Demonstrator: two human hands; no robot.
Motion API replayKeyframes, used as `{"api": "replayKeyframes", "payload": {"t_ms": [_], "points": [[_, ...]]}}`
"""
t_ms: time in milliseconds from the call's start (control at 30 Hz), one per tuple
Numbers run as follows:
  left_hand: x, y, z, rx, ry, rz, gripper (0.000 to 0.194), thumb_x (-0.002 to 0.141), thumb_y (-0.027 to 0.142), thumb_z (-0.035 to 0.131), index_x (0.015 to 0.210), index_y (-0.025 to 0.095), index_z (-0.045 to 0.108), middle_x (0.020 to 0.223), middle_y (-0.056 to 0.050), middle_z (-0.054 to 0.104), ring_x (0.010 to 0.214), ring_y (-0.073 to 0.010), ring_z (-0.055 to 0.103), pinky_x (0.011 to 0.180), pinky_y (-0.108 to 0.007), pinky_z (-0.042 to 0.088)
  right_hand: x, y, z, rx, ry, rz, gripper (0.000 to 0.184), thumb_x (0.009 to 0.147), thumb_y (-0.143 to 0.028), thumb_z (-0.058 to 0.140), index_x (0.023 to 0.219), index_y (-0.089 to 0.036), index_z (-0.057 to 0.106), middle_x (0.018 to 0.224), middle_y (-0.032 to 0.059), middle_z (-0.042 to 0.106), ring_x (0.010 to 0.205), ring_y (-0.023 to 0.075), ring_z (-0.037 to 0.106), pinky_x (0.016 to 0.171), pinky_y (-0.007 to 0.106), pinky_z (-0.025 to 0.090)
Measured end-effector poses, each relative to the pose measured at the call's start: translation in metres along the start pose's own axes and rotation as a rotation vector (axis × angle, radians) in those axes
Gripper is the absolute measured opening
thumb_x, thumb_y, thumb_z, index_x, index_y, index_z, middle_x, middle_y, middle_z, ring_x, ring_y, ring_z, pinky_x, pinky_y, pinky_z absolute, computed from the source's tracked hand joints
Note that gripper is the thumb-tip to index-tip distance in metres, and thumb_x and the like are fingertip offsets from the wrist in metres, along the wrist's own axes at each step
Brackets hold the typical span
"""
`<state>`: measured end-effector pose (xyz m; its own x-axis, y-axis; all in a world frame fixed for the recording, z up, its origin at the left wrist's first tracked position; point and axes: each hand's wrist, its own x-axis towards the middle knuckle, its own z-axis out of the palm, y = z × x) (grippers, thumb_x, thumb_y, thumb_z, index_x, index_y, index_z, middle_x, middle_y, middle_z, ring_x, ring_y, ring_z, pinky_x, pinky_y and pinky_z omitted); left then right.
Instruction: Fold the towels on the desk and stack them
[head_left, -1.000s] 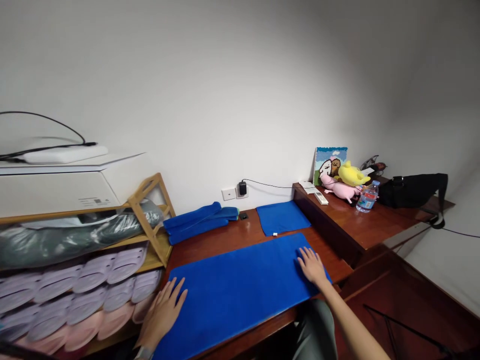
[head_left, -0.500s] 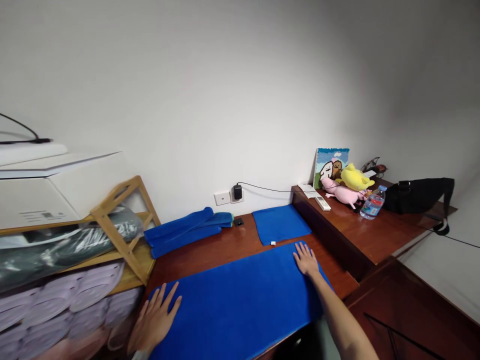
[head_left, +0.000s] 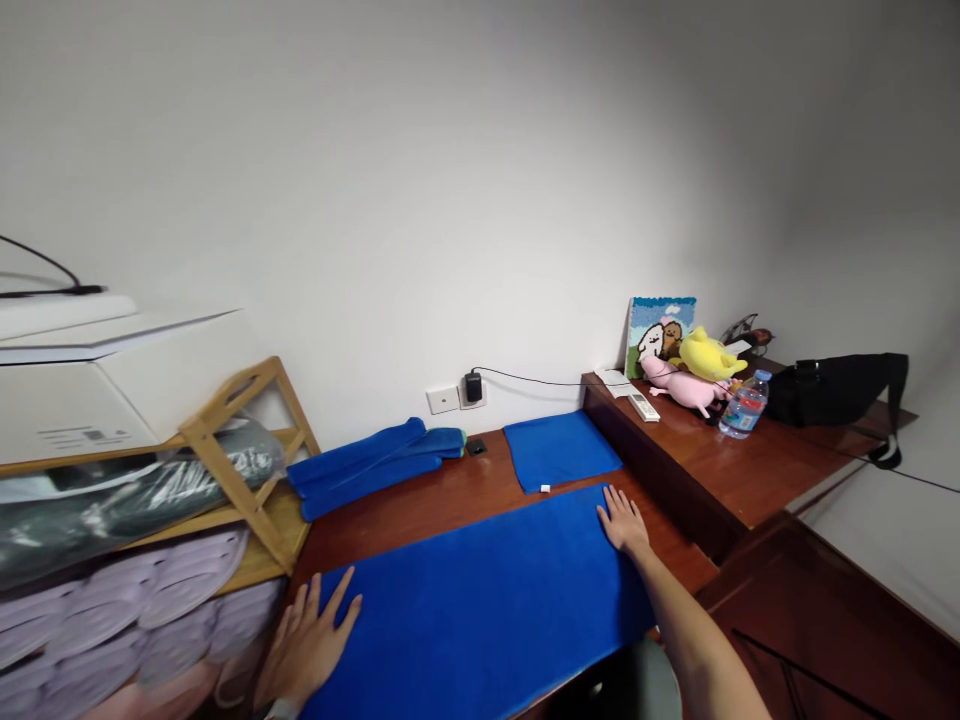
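A large blue towel (head_left: 480, 590) lies spread flat across the reddish-brown wooden desk (head_left: 420, 520). My left hand (head_left: 311, 635) rests at its left edge, fingers spread. At the towel's far right corner, my right hand (head_left: 624, 522) lies flat with its fingers stretched out. Behind the big towel is a smaller folded blue towel (head_left: 562, 450) with a white tag. Further left, by the wall, a loosely folded blue towel (head_left: 375, 465) lies on the desk. Neither hand holds anything.
To the left stands a wooden rack (head_left: 236, 470) with a white box (head_left: 82, 400) and lilac plastic items (head_left: 150, 600). On the raised right surface are a remote (head_left: 643, 405), plush toys (head_left: 686, 385), a water bottle (head_left: 745, 405) and a black bag (head_left: 825, 390). A charger (head_left: 473, 386) is plugged into the wall.
My right hand has slid slightly to the right along the big towel's far right corner. My left hand has barely moved.
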<state>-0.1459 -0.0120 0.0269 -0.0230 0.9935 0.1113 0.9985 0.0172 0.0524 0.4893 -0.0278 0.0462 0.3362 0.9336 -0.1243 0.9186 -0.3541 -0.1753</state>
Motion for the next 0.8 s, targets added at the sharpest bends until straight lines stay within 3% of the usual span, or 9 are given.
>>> {"api": "replayKeyframes", "payload": {"t_ms": [233, 467, 667, 800], "points": [[0.003, 0.007, 0.002, -0.03, -0.019, -0.108, 0.077, 0.097, 0.057, 0.031, 0.166, 0.025, 0.036, 0.178, -0.016, 0.03, 0.164, -0.0366, 0.026, 0.129, -0.054, 0.025, 0.006, 0.004, 0.004, 0.023, -0.024, 0.011, 0.073, 0.109, -0.057, 0.017, 0.174, -0.025, 0.012, 0.181, -0.0016, 0.009, 0.167, 0.0189, 0.006, 0.134, 0.042, 0.004], [0.011, 0.002, -0.006, 0.0, -0.141, -0.113, 0.073, 0.102, 0.057, 0.028, 0.169, 0.028, 0.028, 0.178, -0.013, 0.031, 0.165, -0.0355, 0.023, 0.13, -0.054, 0.023, 0.008, 0.003, 0.003, 0.034, -0.048, 0.008, 0.073, 0.109, -0.058, 0.015, 0.174, -0.025, 0.011, 0.181, -0.0027, 0.008, 0.167, 0.0185, 0.006, 0.134, 0.042, 0.004], [0.013, 0.01, -0.051, -0.021, -0.312, -0.095, 0.075, 0.101, 0.059, 0.028, 0.168, 0.025, 0.031, 0.176, -0.016, 0.033, 0.164, -0.0354, 0.026, 0.129, -0.053, 0.027, 0.006, 0.003, 0.001, 0.055, -0.065, 0.014, 0.073, 0.109, -0.057, 0.017, 0.174, -0.024, 0.013, 0.181, -0.0021, 0.009, 0.167, 0.0191, 0.005, 0.134, 0.043, 0.003], [0.015, 0.018, -0.089, -0.008, -0.329, -0.079, 0.068, 0.101, 0.046, 0.03, 0.162, 0.018, 0.043, 0.168, -0.015, 0.048, 0.16, -0.0293, 0.037, 0.127, -0.044, 0.033, 0.012, 0.0, -0.006, 0.15, -0.067, 0.033, 0.069, 0.109, -0.056, 0.023, 0.172, -0.026, 0.026, 0.18, 0.0017, 0.018, 0.166, 0.0222, 0.012, 0.133, 0.046, 0.008]]}}
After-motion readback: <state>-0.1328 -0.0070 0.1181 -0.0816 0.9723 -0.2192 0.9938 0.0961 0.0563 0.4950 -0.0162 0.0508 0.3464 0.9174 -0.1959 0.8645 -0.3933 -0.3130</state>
